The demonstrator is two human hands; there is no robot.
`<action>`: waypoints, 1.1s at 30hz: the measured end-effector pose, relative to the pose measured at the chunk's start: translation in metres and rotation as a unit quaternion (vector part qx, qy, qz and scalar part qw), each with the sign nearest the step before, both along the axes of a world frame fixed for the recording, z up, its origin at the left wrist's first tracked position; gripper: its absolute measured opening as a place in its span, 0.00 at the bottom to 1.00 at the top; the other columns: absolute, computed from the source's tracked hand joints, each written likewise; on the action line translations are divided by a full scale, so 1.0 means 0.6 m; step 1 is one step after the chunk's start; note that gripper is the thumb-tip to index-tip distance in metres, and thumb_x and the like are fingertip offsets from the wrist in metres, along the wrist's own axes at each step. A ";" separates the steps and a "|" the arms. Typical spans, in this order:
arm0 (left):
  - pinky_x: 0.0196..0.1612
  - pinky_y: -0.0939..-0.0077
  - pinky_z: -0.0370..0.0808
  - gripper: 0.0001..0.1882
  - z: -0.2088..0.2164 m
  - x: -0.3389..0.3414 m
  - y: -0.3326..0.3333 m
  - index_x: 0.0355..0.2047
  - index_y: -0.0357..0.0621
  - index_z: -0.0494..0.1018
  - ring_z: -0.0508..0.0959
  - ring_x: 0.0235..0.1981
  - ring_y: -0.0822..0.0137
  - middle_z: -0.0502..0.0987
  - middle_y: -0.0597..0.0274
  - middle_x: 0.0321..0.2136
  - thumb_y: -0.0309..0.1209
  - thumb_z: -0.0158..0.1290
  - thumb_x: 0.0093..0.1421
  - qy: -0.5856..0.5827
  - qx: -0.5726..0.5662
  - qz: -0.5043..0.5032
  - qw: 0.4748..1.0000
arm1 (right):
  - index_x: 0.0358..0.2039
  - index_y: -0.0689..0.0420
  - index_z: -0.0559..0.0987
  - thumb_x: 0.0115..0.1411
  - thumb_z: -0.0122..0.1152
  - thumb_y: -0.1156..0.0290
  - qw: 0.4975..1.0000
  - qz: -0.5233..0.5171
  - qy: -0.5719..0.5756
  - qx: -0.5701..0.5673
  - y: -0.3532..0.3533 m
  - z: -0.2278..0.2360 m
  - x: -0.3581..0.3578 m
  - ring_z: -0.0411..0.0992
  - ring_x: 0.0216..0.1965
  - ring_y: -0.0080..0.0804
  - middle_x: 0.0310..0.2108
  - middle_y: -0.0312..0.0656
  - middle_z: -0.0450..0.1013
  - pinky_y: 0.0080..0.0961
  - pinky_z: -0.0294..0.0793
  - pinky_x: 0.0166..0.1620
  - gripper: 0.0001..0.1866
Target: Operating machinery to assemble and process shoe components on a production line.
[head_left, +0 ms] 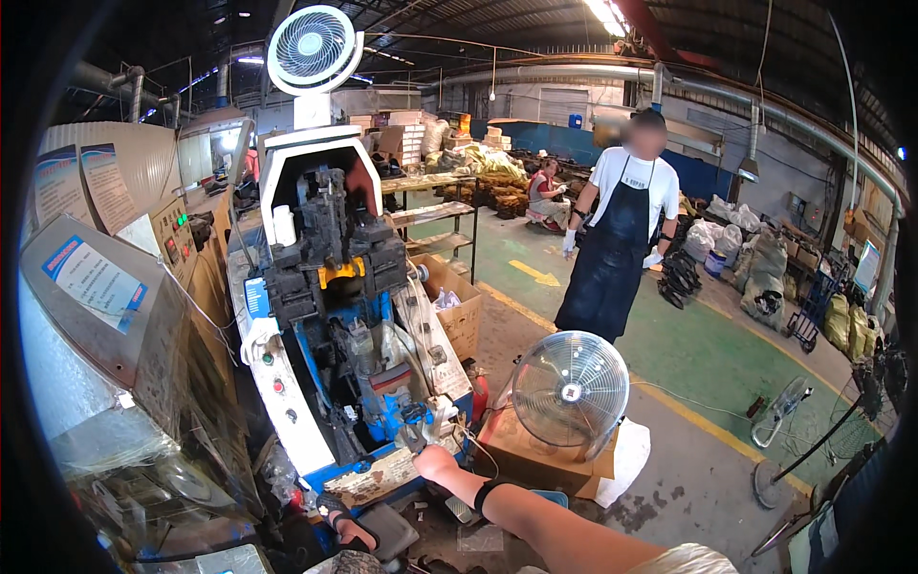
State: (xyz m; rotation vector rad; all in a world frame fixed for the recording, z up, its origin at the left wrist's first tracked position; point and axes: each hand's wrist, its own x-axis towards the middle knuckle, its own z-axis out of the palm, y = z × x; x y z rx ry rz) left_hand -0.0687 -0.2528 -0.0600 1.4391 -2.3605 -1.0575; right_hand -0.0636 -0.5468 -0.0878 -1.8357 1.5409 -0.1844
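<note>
My right forearm comes in from the lower right with a black band around it. At its end, my right hand (432,460) is at the lower front right of a large white and blue machine (295,421). It is beside a blue fitting (415,413) and some loose wires. Its fingers are too small and dark to tell whether they grip anything. The machine's middle holds black, worn metal blocks (320,287) with a yellow part (342,272) between them. My left hand does not show. A foot in a dark strapped sandal (346,524) appears below the machine.
A clear-bladed fan (571,392) stands on a cardboard box (521,450) right of my forearm. A person in a dark apron (612,258) stands beyond; another sits farther back. At left is a grey metal cabinet (91,287). A red extinguisher (480,394) stands beside the machine.
</note>
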 end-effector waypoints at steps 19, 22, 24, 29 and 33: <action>0.33 0.50 0.73 0.13 -0.009 0.000 0.002 0.37 0.44 0.69 0.78 0.31 0.41 0.77 0.43 0.27 0.41 0.52 0.60 -0.004 -0.018 -0.002 1.000 | 0.38 0.63 0.81 0.52 0.50 0.61 0.999 -0.001 -0.021 -0.024 0.009 0.010 -0.005 0.73 0.49 0.53 0.44 0.59 0.75 0.41 0.72 0.52 0.21; 0.33 0.50 0.73 0.14 -0.020 0.000 0.000 0.37 0.44 0.70 0.78 0.31 0.42 0.77 0.43 0.27 0.41 0.52 0.59 -0.007 -0.014 -0.001 1.000 | 0.38 0.63 0.81 0.52 0.50 0.61 1.000 -0.014 -0.019 -0.016 0.014 0.017 -0.003 0.73 0.49 0.53 0.44 0.59 0.75 0.41 0.72 0.52 0.21; 0.33 0.50 0.73 0.14 -0.022 0.000 0.002 0.37 0.44 0.70 0.78 0.31 0.42 0.77 0.43 0.27 0.41 0.52 0.59 -0.005 -0.014 -0.003 1.000 | 0.38 0.63 0.81 0.52 0.50 0.61 1.000 -0.012 -0.020 -0.018 0.015 0.015 -0.002 0.73 0.49 0.53 0.43 0.59 0.75 0.41 0.72 0.52 0.21; 0.35 0.50 0.74 0.15 -0.020 0.001 0.000 0.39 0.44 0.71 0.78 0.33 0.42 0.78 0.44 0.29 0.42 0.52 0.60 -0.016 -0.014 -0.007 1.000 | 0.37 0.63 0.82 0.52 0.50 0.61 0.999 0.010 -0.016 -0.031 -0.001 -0.015 -0.001 0.73 0.49 0.53 0.42 0.60 0.75 0.41 0.72 0.52 0.21; 0.36 0.50 0.74 0.15 -0.020 0.002 0.000 0.40 0.44 0.71 0.78 0.35 0.42 0.79 0.44 0.30 0.42 0.52 0.60 -0.009 -0.007 -0.001 1.000 | 0.36 0.64 0.82 0.52 0.50 0.61 0.999 -0.001 -0.014 -0.032 0.001 -0.011 0.000 0.73 0.48 0.53 0.42 0.60 0.75 0.41 0.72 0.52 0.21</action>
